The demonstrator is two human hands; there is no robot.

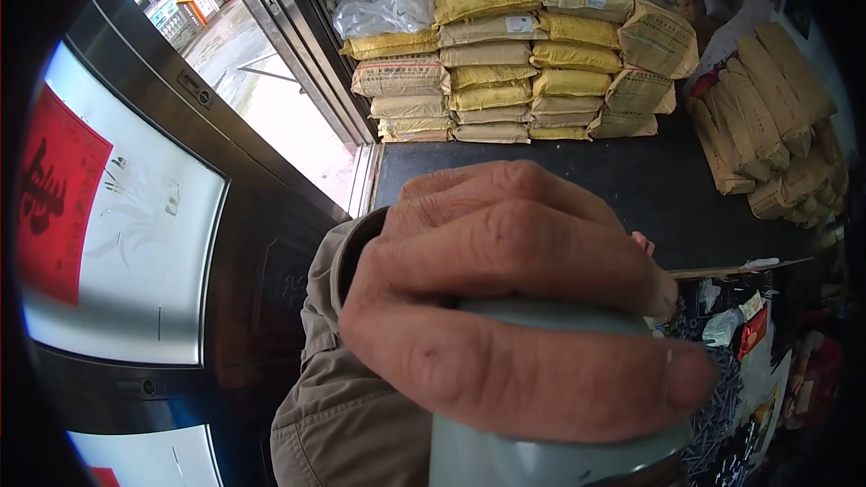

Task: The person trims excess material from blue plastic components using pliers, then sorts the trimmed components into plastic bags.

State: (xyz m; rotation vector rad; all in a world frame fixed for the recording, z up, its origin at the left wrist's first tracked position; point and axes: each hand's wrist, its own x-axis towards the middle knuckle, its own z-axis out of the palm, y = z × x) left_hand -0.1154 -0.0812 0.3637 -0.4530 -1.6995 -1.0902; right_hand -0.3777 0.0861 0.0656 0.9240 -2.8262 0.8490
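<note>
Many stacked sacks (pixel 492 95) beyond the left hand (pixel 514 280), its grip curled around a greenish object (pixel 514 460), dark floor (pixel 677 194) partly blocked.

One left hand (pixel 496 252), one sleeve (pixel 361 388), one pale green container (pixel 550 460), one door (pixel 253 298), two white door panels (pixel 158 225), two red papers (pixel 77 207), two piles of sacks (pixel 492 54).

The shiny thing (pixel 559 458) at 5 o'clock is pale green, the sleeve (pixel 361 401) at 7 grey-brown. Sacks (pixel 492 77) at 1 are yellow and tan; red paper (pixel 86 176) at 9 has black marks.
</note>
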